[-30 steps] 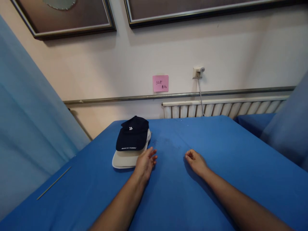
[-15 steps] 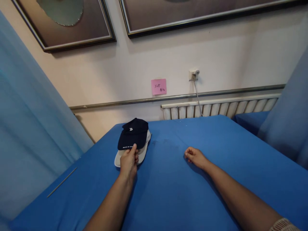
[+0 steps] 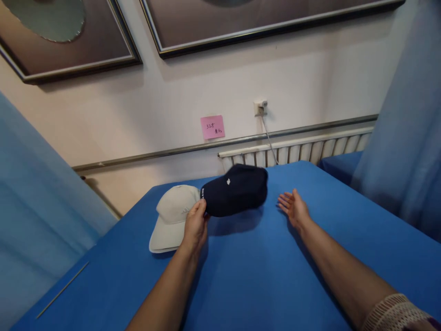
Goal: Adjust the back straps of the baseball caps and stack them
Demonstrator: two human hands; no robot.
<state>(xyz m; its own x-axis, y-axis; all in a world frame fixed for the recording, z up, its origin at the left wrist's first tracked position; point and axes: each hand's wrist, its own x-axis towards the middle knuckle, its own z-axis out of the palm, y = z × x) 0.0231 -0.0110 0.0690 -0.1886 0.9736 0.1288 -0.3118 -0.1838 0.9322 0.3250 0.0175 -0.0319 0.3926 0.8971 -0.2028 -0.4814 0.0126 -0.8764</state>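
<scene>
My left hand (image 3: 196,225) pinches the brim of a navy baseball cap (image 3: 237,191), thumb on top. The navy cap is held up off the blue-covered table (image 3: 248,280), its crown pointing right and a shadow beneath it. A light beige baseball cap (image 3: 175,204) rests on the table just left of it, brim toward me, partly hidden by my left hand. What looks like another pale brim edge shows under the beige one. To the right of the navy cap, my right hand (image 3: 294,209) is open with fingers spread, holding nothing.
A thin stick (image 3: 62,289) lies near the table's left edge. Blue curtains hang on both sides. Behind the table are a white radiator (image 3: 296,149), a metal rail (image 3: 155,156), a pink note (image 3: 212,127) and a socket (image 3: 261,108) with a plugged-in cord.
My left hand has gripped the navy cap's brim, lifted it off the beige cap and swung it right. My right hand, earlier curled on the table, has opened. The view has shifted slightly.
</scene>
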